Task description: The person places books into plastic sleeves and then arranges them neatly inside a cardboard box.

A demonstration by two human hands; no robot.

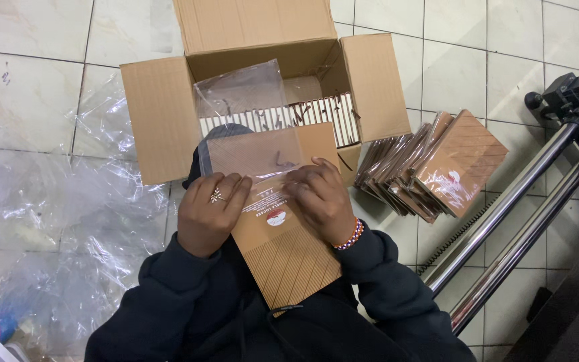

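Head view looks straight down on two hands working over a tiled floor (48, 94). The left hand (210, 209), with a ring on one finger, presses its fingers flat and close together against the lower edge of a clear plastic sleeve (249, 127). The right hand (322, 200), with a beaded bracelet at the wrist, curls its fingers over the top of a flat brown card packet (289, 258) and pinches it where it meets the sleeve's mouth. The packet lies tilted on the person's lap, its upper end just inside or against the sleeve; which one cannot be told.

Behind the hands stands an open cardboard box (162, 121), flaps spread, with a row of thin brown packets upright inside. To the right, a fanned stack of wrapped packets (450, 167) leans on the floor, near two slanted metal tubes (504, 221). Crumpled clear plastic sheeting (55, 228) covers the floor on the left.
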